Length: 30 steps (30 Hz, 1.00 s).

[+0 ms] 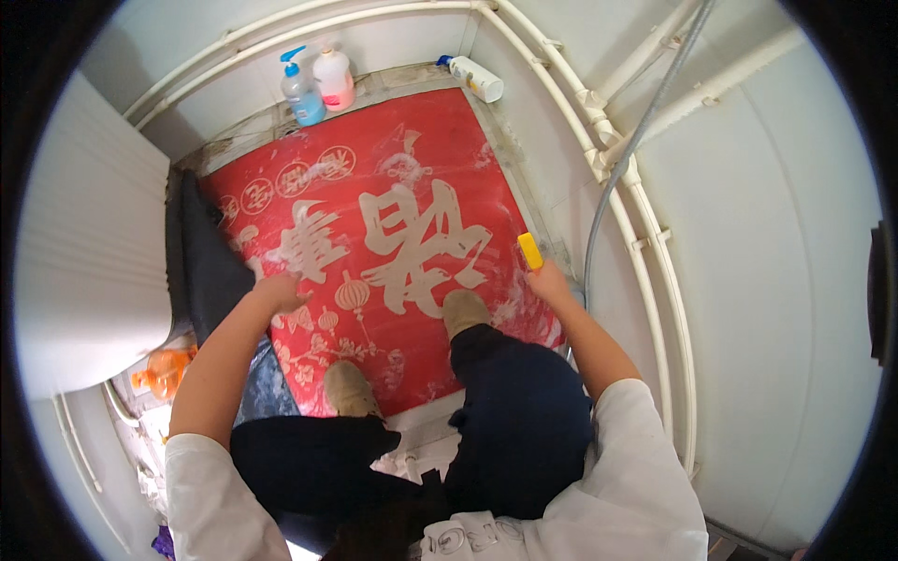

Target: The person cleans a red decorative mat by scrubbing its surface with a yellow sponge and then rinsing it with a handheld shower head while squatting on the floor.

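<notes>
A red floor mat (393,245) with large pale characters, lanterns and blossoms lies before me, streaked with whitish residue that looks like foam or powder. My right hand (548,282) grips a small yellow block-shaped tool (531,251) at the mat's right edge; its underside is hidden, so I cannot tell whether it is a brush. Over the left part of the mat, my left hand (282,292) has its fingers apart and holds nothing. Whether it touches the mat is unclear. My two tan shoes (464,313) stand on the mat's near part.
A blue pump bottle (303,98), a bottle of pink liquid (334,80) and a white bottle (477,78) lying on its side are beyond the mat. Dark sheet material (210,259) lines its left side. White pipes (631,217) and a grey hose (621,158) run along the right wall.
</notes>
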Motion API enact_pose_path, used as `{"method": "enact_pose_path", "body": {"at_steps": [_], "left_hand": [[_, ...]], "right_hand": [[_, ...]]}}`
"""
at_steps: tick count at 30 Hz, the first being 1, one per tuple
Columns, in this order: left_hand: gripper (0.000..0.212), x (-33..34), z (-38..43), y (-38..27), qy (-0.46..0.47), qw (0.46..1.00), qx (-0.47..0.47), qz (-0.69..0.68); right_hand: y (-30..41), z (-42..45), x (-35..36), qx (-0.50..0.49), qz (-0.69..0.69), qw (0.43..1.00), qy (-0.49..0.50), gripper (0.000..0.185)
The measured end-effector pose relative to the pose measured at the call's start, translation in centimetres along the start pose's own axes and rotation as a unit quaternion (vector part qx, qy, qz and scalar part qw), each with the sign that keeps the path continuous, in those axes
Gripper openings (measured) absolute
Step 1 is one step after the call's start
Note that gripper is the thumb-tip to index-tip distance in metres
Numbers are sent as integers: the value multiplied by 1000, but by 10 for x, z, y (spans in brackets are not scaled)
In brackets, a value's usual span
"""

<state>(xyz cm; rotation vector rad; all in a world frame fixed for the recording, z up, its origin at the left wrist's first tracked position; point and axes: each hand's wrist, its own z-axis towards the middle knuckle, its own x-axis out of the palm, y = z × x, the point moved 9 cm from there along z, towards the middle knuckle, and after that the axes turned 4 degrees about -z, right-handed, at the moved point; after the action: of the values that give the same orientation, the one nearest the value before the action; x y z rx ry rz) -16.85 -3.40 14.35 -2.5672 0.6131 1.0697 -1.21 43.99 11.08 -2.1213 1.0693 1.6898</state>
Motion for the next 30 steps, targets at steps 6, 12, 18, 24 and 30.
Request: {"method": "enact_pose_path", "body": {"at_steps": [6, 12, 18, 24, 30], "left_hand": [[59, -3, 54, -52, -27, 996, 65, -52], [64, -17, 58, -56, -41, 996, 72, -44], [79, -4, 69, -40, -10, 994, -86, -70], [103, 67, 124, -1, 59, 975, -180, -120], [126, 71, 158, -20, 38, 923, -281, -261]], "right_hand": [[-10, 6, 17, 7, 13, 999, 50, 34], [16, -3, 9, -31, 33, 997, 66, 35], [2, 26, 36, -20, -38, 999, 29, 41], [13, 59, 69, 34, -48, 998, 12, 43], [56, 166, 63, -27, -48, 998, 21, 42]]}}
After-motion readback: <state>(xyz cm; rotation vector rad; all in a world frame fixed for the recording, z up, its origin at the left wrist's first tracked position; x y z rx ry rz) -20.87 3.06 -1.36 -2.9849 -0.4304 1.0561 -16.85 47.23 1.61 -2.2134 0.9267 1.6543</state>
